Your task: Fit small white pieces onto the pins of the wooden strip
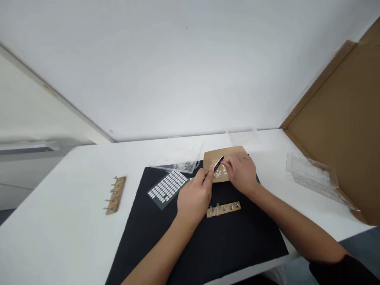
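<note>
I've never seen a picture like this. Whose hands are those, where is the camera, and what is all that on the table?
There is no machine here. These are one person's two bare hands, filmed by a camera worn on the head that looks forward and down.

The left hand holds a thin black tool in its grip. The tip is over a brown card strewn with small white pieces. The right hand rests on that card; whether it pinches anything is hidden.

Both hands are over a black mat on a white table. On the mat lie a sheet of white ovals and a wooden strip with pins. A second strip lies to the left on the table. A clear tray sits on the right, by cardboard.
</note>
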A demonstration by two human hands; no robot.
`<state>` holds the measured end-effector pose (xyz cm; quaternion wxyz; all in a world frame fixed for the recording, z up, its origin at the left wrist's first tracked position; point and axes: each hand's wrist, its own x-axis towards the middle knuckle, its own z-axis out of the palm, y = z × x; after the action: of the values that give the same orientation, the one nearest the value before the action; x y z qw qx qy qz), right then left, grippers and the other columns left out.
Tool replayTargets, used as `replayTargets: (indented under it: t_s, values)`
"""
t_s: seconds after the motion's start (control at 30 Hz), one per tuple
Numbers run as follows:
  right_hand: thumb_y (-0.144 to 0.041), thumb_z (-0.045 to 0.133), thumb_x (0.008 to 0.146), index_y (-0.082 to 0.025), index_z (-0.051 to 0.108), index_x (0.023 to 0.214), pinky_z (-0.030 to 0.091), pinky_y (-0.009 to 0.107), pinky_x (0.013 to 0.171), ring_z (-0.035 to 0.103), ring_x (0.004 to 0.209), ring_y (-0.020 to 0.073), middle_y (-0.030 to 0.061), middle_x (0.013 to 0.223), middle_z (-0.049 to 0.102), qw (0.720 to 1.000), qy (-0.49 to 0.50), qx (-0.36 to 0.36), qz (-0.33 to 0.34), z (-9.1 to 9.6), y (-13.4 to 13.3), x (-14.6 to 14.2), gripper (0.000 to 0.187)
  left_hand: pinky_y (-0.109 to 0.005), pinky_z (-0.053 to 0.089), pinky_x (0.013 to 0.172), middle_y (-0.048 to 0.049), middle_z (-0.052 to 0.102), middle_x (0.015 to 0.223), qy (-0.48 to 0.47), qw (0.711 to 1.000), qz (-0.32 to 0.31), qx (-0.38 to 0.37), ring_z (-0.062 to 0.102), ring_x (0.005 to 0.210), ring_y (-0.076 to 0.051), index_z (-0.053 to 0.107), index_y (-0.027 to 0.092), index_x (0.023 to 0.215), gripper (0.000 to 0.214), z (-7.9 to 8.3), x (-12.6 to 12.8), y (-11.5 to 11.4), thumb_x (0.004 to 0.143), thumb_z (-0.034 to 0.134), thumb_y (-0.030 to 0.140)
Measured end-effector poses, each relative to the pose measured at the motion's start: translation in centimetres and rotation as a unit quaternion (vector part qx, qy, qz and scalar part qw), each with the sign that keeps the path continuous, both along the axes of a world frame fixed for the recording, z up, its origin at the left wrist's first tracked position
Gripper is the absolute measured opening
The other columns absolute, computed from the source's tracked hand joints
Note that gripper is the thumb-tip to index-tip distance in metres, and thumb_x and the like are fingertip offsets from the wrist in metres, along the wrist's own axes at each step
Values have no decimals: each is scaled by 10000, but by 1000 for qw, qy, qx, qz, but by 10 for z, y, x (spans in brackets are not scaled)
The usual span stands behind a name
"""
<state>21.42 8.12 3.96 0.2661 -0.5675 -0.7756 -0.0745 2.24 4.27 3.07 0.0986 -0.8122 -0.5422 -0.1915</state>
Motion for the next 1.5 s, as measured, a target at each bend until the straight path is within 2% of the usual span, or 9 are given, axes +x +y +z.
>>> replayTargets:
  t_s: [0.43,0.57,0.67,0.8,0.93,1.07,1.23,1.4,1.5]
  values:
    - [-405,471,1145,-203,659,873,331,347,749,638,619,189,24,745,773,999,1,-19,35,2,-4,-3,388,-263,396,524,-96,734,1074,-8,1000,-3,4,651,684,-160,618,257,1522,455,-2,1,1,1091,479,209]
    - [-396,497,1134,-208,657,878,337,348,757,653,651,194,28,778,785,1000,14,-9,6,2,-5,-4,356,-260,431,549,-100,722,1081,-17,1000,-2,-4,673,736,-170,614,256,1522,464,0,1,0,1080,485,194]
    - [-409,490,1135,-205,651,861,335,345,747,628,613,191,22,718,759,999,-4,-18,35,3,-4,-3,377,-268,405,528,-91,733,1077,-9,1000,-3,2,663,702,-163,626,253,1506,449,-1,2,0,1081,492,191]
    - [-391,503,1131,-206,666,889,337,338,765,645,645,194,23,745,767,1000,17,-10,-4,4,-3,-2,345,-276,402,534,-92,748,1095,-1,1000,-3,14,670,711,-167,623,243,1510,452,0,2,-1,1083,490,182]
    - [-399,479,1138,-206,653,861,334,340,758,631,621,187,24,725,757,999,-3,-24,29,4,-4,-3,380,-269,418,533,-89,736,1088,-6,1000,-4,-13,656,687,-162,620,257,1515,456,2,2,-2,1086,479,200]
    - [-390,487,1136,-201,664,887,340,336,769,668,673,197,36,743,763,1000,17,-3,-6,2,-3,-3,359,-271,437,544,-98,732,1106,4,1000,1,-13,664,711,-166,603,258,1536,476,4,2,-3,1084,467,192]
    - [-388,468,1143,-204,649,859,352,335,782,651,628,181,23,720,757,999,9,-10,38,-2,-4,-5,384,-285,381,505,-79,760,1054,29,999,2,15,642,652,-159,661,248,1476,428,3,1,-1,1099,463,206]
    - [-394,474,1142,-201,658,860,356,335,778,654,638,188,21,713,747,999,50,19,-6,-2,-3,-3,388,-292,382,513,-81,761,1074,20,999,3,30,651,673,-166,649,241,1489,429,1,2,-1,1099,475,207]
    - [-364,465,1145,-190,659,883,361,334,774,660,631,182,20,734,760,998,52,13,33,-4,-4,-5,369,-295,373,500,-75,760,1048,11,999,-6,30,642,658,-166,668,234,1466,420,1,2,-1,1094,477,195]
